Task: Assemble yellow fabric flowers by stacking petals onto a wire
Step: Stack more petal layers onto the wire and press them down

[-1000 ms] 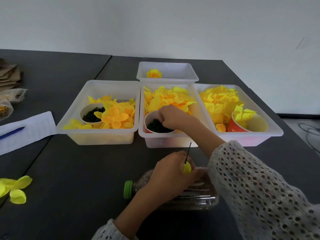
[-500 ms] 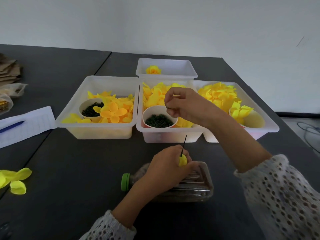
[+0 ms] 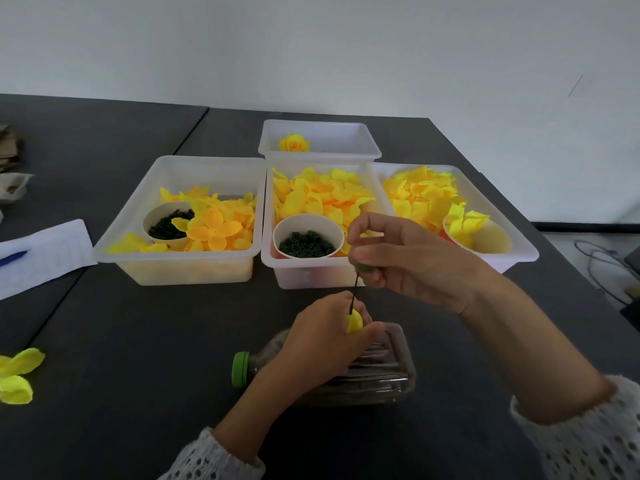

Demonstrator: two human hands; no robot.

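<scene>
My left hand [image 3: 318, 341] grips a small yellow fabric bud [image 3: 354, 323] with a thin black wire [image 3: 354, 294] rising out of it. Right above, my right hand [image 3: 405, 258] pinches a small dark green ring [image 3: 364, 268] at the wire's top end. Behind the hands stand three white trays of yellow petals: left [image 3: 114, 249], middle [image 3: 266, 261] and right [image 3: 519, 249]. A paper cup of dark green rings [image 3: 308, 237] sits in the middle tray.
A clear plastic bottle with a green cap [image 3: 240, 369] lies under my left hand. A small back tray [image 3: 367, 140] holds one finished yellow flower [image 3: 294, 143]. Loose yellow petals [image 3: 17, 375] lie at the left edge, and paper with a blue pen [image 3: 14, 258] farther back.
My right hand left the cup of green rings in the middle tray and came back down to the top of the wire, pinching a ring. My left hand stayed put.
</scene>
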